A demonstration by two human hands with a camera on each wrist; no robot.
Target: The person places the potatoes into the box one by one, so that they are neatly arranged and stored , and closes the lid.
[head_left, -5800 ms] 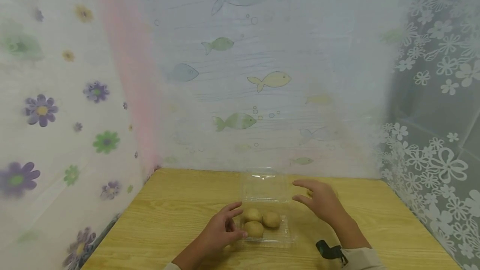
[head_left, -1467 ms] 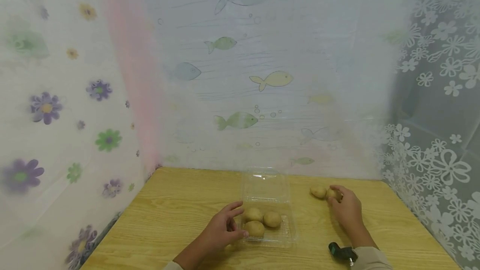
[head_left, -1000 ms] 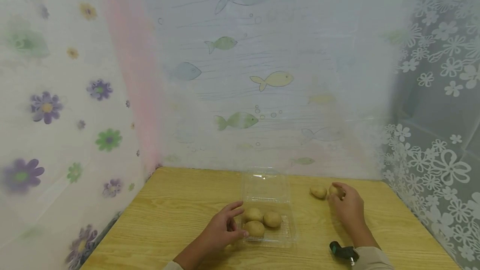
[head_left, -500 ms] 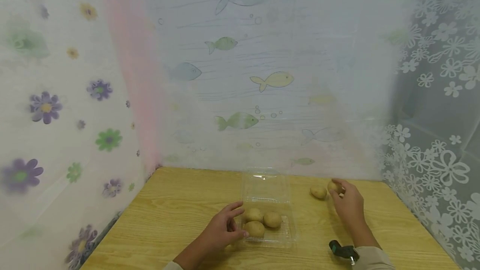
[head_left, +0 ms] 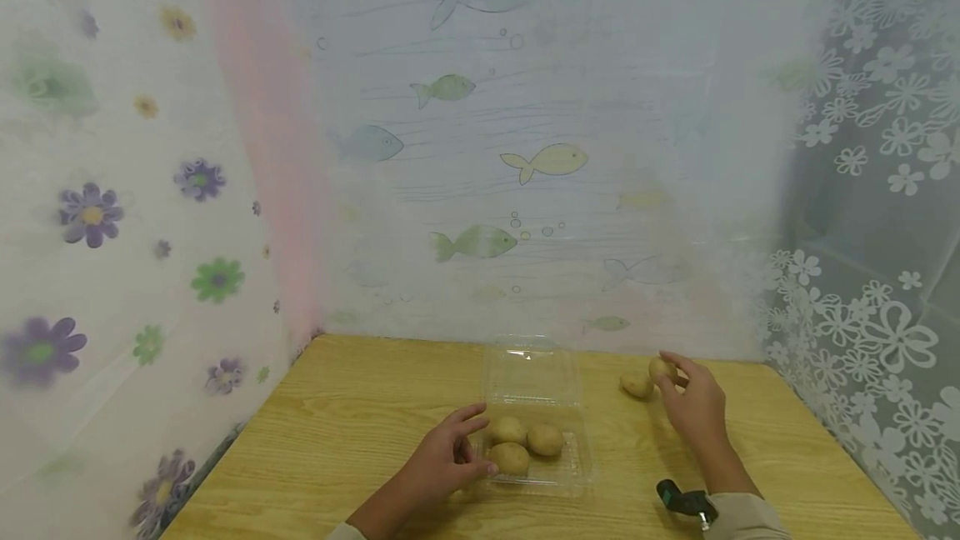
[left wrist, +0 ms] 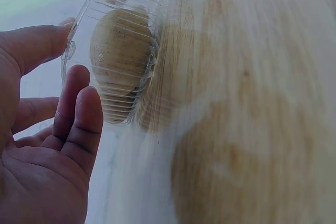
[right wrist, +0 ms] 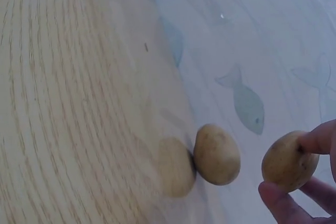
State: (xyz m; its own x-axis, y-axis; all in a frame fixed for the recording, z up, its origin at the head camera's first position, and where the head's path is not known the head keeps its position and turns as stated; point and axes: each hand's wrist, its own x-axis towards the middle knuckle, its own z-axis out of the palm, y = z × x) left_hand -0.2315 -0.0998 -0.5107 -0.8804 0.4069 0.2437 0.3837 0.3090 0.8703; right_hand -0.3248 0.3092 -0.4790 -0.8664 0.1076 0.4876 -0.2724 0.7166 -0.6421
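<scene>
Held potato [right wrist: 281,169] pinched between thumb and fingers of the right hand [head_left: 697,407], just beside a loose potato [right wrist: 217,154], toward the far right of the bench [head_left: 360,407].
Judged firm, fairly light, smooth enough to slip or roll, hard to damage; fingertip hold across its middle advised. Right forearm [head_left: 726,469] reaches forward; left hand [head_left: 438,461], fingers loosely spread, touches the left edge of the clear container [head_left: 572,458].

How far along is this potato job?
Looks done: three potatoes lie in the clear box. In hand: the right hand grips a fourth potato. Apparently left: that one, another potato on the table, and perhaps closing the open lid.
</scene>
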